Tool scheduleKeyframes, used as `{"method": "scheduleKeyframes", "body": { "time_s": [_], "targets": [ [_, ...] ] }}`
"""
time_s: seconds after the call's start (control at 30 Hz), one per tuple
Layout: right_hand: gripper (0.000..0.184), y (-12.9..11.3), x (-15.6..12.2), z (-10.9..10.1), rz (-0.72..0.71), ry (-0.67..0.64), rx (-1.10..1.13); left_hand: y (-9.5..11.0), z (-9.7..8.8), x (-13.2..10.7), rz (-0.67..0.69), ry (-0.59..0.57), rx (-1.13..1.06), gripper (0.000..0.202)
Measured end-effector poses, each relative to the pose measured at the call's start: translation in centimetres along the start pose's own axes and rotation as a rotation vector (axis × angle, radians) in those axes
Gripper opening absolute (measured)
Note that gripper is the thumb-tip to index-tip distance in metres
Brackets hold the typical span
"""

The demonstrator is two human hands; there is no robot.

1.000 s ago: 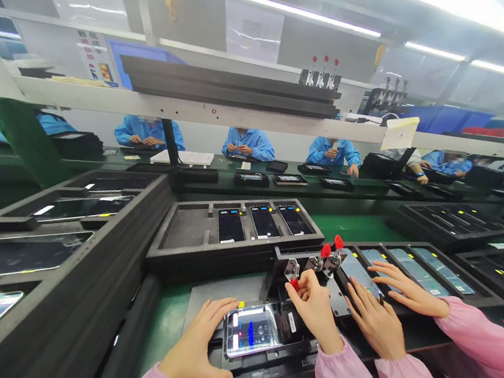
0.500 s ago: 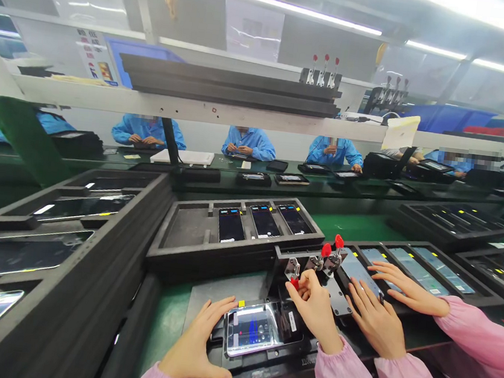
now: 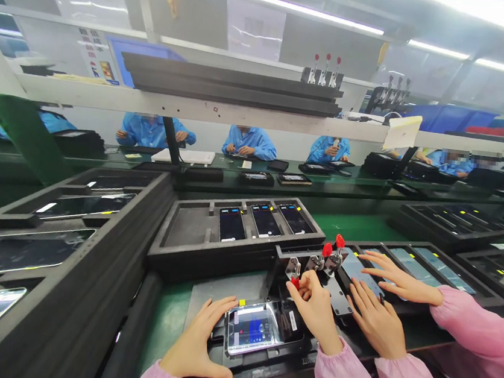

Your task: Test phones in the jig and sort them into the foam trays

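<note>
A: Layout? Clock centred on the phone (image 3: pixel 254 329).
B: Phone's in the fixture (image 3: pixel 291 346), on the bench (image 3: pixel 164 318). Left hand (image 3: pixel 200 344) at 8, beside it. Right hand (image 3: pixel 313 308) at 2, on the nearest clamp (image 3: pixel 292 269).
A: Farther out?
B: Tray stack (image 3: pixel 103 257) at 10. Rear tray (image 3: pixel 183 230) at 12, three phones (image 3: pixel 266 220) toward its 3-o'clock end. Side tray (image 3: pixel 494 295) at 2, co-worker's hands (image 3: pixel 377 324) over its phones.
A: Beyond?
B: Far bench (image 3: pixel 329 191) at 12, people (image 3: pixel 250 143) behind it. Shelf (image 3: pixel 251 114) at 12, higher up, slabs (image 3: pixel 223 82) on it.
</note>
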State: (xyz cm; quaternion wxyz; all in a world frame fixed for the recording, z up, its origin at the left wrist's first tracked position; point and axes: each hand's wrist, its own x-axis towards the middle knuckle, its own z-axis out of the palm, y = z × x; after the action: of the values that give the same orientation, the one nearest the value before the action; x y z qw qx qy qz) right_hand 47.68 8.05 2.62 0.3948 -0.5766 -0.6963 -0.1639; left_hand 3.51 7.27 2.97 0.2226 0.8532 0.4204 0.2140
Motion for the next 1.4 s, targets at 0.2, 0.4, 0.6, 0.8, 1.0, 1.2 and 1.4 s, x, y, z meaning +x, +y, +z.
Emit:
{"method": "scheduleKeyframes", "body": {
  "time_s": [0.2, 0.4, 0.6, 0.8, 1.0, 1.2, 1.4],
  "targets": [
    [0.040, 2.6, -1.8, 1.1, -0.395, -0.204, -0.361, 0.0, 0.0, 0.0, -0.007, -0.009, -0.029, 0.105],
    [0.038, 2.9, -1.7, 1.1, -0.384, -0.182, -0.361, 0.1, -0.2, 0.1, -0.004, -0.027, -0.025, 0.103],
    [0.040, -2.7, 0.5, -0.1, -0.153, -0.054, -0.045, 0.4, -0.9, 0.7, 0.049, -0.118, 0.065, 0.102],
    [0.027, -14.2, 9.2, -0.4, 0.218, 0.190, 0.221, 2.1, 0.6, 2.3, 0.046, -0.116, 0.072, 0.099],
    [0.026, -14.9, 11.5, -1.5, 0.182, 0.080, 0.232, 3.1, 1.8, 3.8, 0.083, -0.112, 0.046, 0.101],
    [0.005, -15.2, 4.9, -0.9, 0.120, 0.275, 0.096, 2.3, 2.0, 3.1, 0.062, -0.112, -0.028, 0.093],
    [0.027, -14.8, 1.2, 1.7, 0.172, -0.039, 0.029, 2.2, 2.1, 3.0, 0.061, -0.147, 0.001, 0.085]
  ]
}}
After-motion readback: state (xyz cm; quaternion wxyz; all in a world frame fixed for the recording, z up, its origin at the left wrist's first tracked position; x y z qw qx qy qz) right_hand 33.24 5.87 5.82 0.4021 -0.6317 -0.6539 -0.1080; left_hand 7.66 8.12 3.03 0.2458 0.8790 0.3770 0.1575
